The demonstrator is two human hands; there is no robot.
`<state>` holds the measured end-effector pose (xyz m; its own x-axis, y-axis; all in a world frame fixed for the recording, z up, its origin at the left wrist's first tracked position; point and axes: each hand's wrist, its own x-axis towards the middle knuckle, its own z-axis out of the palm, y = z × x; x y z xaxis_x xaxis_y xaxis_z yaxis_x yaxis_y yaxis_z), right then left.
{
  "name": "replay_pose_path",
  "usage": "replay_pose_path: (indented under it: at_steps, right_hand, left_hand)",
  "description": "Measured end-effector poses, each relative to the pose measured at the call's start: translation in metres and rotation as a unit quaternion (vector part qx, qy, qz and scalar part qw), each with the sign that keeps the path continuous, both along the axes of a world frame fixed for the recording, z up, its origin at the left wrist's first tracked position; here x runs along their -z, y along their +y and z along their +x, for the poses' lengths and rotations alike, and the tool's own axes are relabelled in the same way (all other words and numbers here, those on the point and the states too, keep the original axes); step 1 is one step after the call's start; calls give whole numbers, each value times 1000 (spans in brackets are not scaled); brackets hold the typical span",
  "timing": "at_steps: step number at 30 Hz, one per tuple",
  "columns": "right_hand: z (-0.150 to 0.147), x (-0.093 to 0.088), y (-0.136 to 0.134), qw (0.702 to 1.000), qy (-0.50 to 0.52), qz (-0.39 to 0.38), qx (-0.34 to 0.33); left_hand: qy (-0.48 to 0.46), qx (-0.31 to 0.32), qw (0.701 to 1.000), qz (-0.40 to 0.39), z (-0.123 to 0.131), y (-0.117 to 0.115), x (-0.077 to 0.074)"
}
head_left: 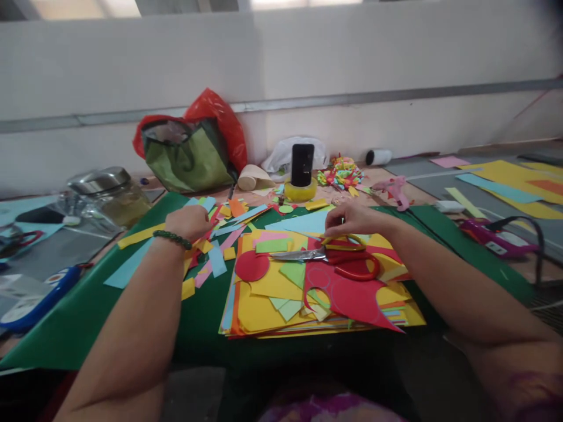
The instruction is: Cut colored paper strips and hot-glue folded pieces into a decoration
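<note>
My left hand, a green bead bracelet at its wrist, is closed low over a heap of coloured paper strips. What its fingers hold, if anything, is hidden. My right hand is curled in a pinch just above the yellow-and-red handles of the scissors; anything between its fingertips is too small to make out. The scissors lie with blades pointing left on a stack of coloured paper sheets. On that stack are a red paper circle, a cut red sheet and green scraps.
A phone stands in a yellow tape roll behind the stack. A pink glue gun lies right. Left are a glass jar, a green bag and a blue device; a purple device is far right.
</note>
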<state>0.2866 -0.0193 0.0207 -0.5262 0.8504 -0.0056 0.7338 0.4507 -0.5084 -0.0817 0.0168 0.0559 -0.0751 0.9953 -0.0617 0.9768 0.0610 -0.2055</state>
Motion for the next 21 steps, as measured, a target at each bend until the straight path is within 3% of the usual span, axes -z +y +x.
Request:
replay_pose_path:
  at_steps: [2,5,8,11,13,16,21]
  right_hand:
    - [-1,-9,-8,996,-27,-73,-40]
    - [-2,-17,-19,989,-115,-75,-59]
    - [-5,-18,-28,976,-205,-48,-53]
    - [-10,-15,-31,966,-253,-34,-52]
    - [-14,-13,-33,960,-274,-29,-54]
    - [-20,-15,-35,953,-301,-19,-38]
    - [-26,-38,-50,964,-266,11,12]
  left_hand:
    - [-7,10,1000,11,1,0,0]
    - [-30,62,996,54,9,-2,1]
    - [-84,178,976,94,25,-9,4]
    - [-153,315,931,98,47,-22,9]
    - [-191,371,905,79,58,-31,13]
    - [-226,397,885,86,65,-37,16]
    - [-328,363,854,177,61,-37,14]
